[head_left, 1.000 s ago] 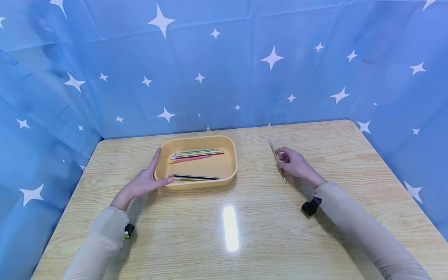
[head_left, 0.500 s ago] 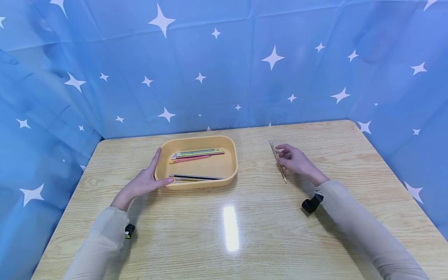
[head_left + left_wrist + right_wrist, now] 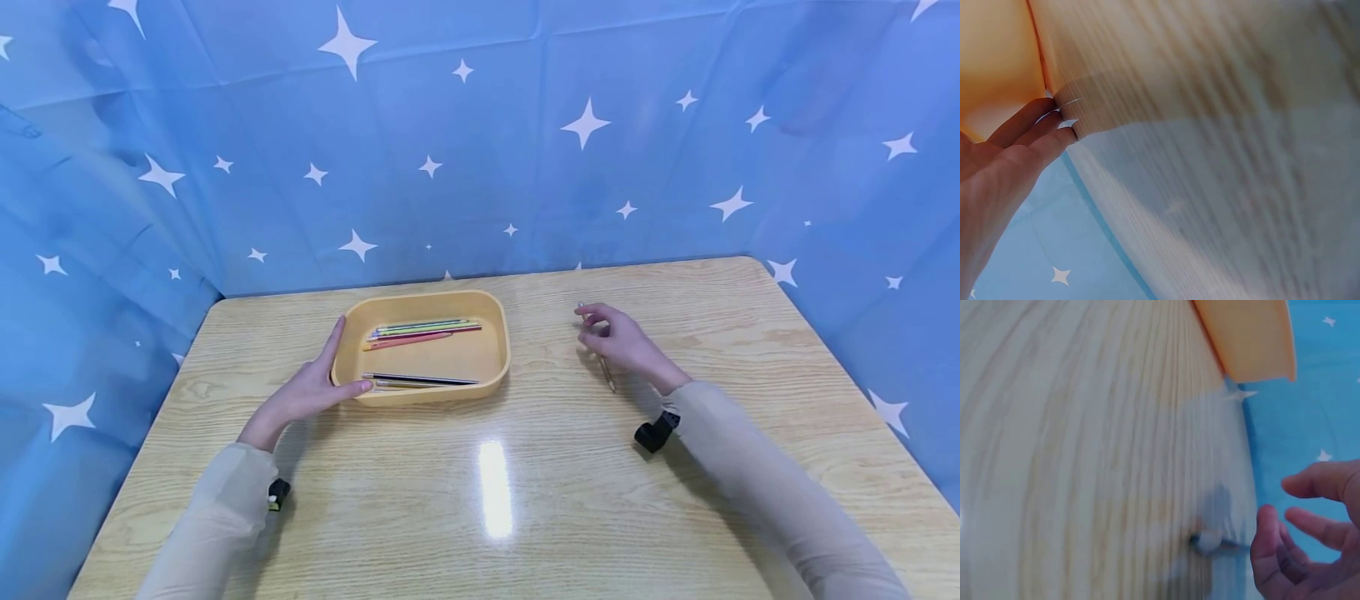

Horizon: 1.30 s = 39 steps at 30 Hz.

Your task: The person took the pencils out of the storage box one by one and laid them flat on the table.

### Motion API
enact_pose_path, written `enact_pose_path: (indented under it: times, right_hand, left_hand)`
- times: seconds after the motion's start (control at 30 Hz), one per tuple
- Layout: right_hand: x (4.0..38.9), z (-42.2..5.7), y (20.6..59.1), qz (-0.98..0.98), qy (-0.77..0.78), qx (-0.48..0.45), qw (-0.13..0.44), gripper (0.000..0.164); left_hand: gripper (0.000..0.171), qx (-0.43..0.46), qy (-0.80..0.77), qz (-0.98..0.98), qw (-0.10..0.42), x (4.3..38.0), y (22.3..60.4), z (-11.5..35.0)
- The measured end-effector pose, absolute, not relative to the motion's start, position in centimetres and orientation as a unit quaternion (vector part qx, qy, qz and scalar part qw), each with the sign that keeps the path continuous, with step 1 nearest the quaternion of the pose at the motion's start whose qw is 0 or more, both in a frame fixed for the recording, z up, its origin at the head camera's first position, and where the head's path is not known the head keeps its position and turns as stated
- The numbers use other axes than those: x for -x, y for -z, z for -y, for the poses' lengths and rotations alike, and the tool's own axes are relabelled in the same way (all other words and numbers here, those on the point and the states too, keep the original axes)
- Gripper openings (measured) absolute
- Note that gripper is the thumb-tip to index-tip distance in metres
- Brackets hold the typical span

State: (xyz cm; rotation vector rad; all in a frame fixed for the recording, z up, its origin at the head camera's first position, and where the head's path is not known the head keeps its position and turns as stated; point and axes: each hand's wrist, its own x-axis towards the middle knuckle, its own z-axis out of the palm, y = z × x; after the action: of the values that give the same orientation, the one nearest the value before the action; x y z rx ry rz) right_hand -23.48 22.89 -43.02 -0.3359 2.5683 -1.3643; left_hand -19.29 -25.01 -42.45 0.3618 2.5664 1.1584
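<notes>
At the left end of a shallow yellow tray (image 3: 491,367), my left hand (image 3: 303,387) holds the corner. Its thumb lies over the near rim and its fingers lie along the outer left wall; the left wrist view shows those fingers (image 3: 1035,134) against the side. To the right of the tray, a thin pencil (image 3: 606,372) lies on the table, tilted away from me. My right hand (image 3: 618,337) is over its far part and hides some of it. The right wrist view shows thumb and fingers apart, with the pencil beneath, blurred.
Several coloured pencils (image 3: 423,331) lie towards the back of the tray. A black pencil (image 3: 420,379) and a few others lie along its near wall. The wooden table (image 3: 390,492) ends at a blue cloth (image 3: 480,200) with white stars.
My right hand has moved left and slightly farther away, from beside the pencil's middle to over its far part. The pencil, the tray and my left hand stay in place.
</notes>
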Motion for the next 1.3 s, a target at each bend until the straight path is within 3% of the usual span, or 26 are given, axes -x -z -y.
enact_pose_path:
  times: [0.57, 1.3]
  right_hand:
    - [23.1, -17.8, 41.4, -0.850, 0.491, 0.182, 0.059, 0.039]
    - [22.2, -11.8, 39.2, -0.789, 0.550, 0.263, 0.074, 0.029]
  left_hand:
    - [0.111, -0.125, -0.401, -0.895, 0.152, 19.2, 42.3, 25.0]
    - [0.112, -0.127, -0.400, -0.894, 0.155, 19.4, 42.4, 25.1]
